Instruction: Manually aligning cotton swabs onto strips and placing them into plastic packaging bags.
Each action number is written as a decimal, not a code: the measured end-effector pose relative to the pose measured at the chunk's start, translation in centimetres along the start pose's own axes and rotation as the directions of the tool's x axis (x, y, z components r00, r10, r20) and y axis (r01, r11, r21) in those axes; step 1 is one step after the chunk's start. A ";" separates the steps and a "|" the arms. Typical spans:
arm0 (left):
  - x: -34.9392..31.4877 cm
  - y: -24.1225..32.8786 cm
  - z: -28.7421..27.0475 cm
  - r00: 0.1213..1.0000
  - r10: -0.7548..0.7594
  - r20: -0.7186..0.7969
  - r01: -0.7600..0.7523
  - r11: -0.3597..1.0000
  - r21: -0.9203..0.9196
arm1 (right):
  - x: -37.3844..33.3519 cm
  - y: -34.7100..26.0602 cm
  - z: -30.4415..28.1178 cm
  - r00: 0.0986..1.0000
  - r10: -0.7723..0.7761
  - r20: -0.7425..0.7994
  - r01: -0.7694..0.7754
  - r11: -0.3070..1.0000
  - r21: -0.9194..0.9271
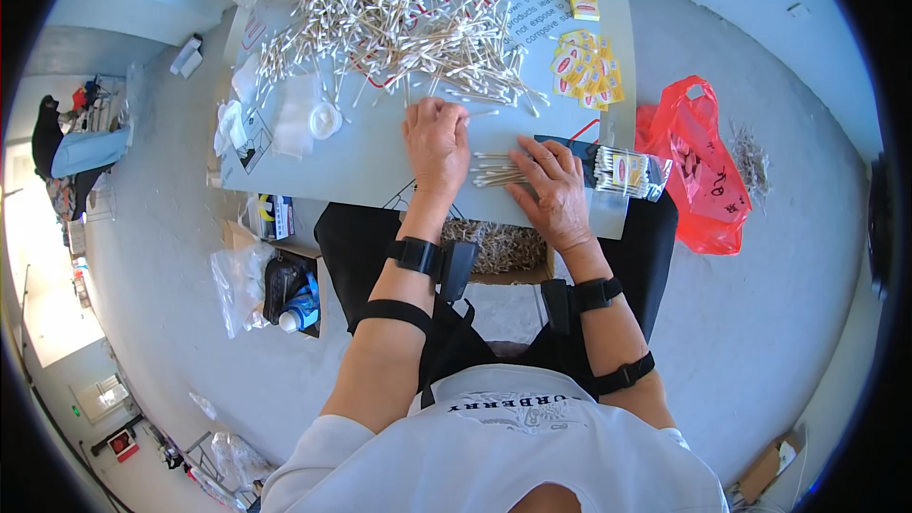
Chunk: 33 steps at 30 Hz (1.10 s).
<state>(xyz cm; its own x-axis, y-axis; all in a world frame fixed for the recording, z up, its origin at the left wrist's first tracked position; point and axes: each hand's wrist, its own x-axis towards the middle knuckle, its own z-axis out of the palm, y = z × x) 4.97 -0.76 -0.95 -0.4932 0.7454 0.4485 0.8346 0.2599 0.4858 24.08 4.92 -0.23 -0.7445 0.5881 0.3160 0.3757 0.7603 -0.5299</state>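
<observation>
My left hand (438, 147) is closed, its fingers curled at the near edge of a big heap of cotton swabs (380, 14). One cotton swab (484, 113) sticks out to the right from its fingertips. My right hand (553, 188) rests on the table with thumb and fingers around the right end of a small bundle of cotton swabs (492, 171). Just right of that hand lies a clear packet (627, 171) filled with white-tipped swabs and a yellow label card. A dark strip (570, 146) lies partly under the fingers.
Yellow cards (587, 68) are scattered at the table's right, near a small yellow stack (584, 6). A round white container (325, 121) and clear plastic sleeves (293, 119) lie at left. A red bag (698, 166) sits beyond the right edge. A box of swabs (499, 247) stands below the table's near edge.
</observation>
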 end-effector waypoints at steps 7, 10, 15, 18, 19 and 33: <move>-2.2 2.4 0.1 0.978 0.120 0.168 -0.087 0.978 -0.191 | -0.3 0.2 0.0 1.000 0.021 -0.013 -0.021 1.000 0.007; -0.4 1.4 0.4 0.998 0.041 0.038 -0.035 0.986 -0.164 | -0.2 0.1 0.0 1.000 0.015 -0.001 -0.015 1.000 0.012; 2.1 0.3 0.8 0.997 0.059 0.046 -0.057 0.997 -0.052 | -0.1 0.0 0.0 1.000 0.013 0.010 -0.013 1.000 0.012; 2.3 0.1 1.1 0.992 0.089 0.085 -0.087 0.996 -0.026 | -0.1 0.0 0.0 1.000 0.013 0.001 -0.013 1.000 -0.004; 2.2 0.1 1.1 0.991 0.087 0.099 -0.083 0.996 -0.039 | -0.1 0.0 -0.1 1.000 0.016 0.003 -0.016 1.000 0.009; 2.4 0.0 1.1 0.997 0.074 0.021 -0.071 0.989 -0.128 | 0.0 -0.2 -0.2 0.999 0.034 0.017 -0.034 0.999 0.030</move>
<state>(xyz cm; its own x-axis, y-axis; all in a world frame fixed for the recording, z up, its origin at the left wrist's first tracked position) 4.01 1.68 -0.69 -0.4249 0.7754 0.4671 0.8289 0.1258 0.5450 24.12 4.80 0.04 -0.7406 0.6088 0.2843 0.3845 0.7310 -0.5637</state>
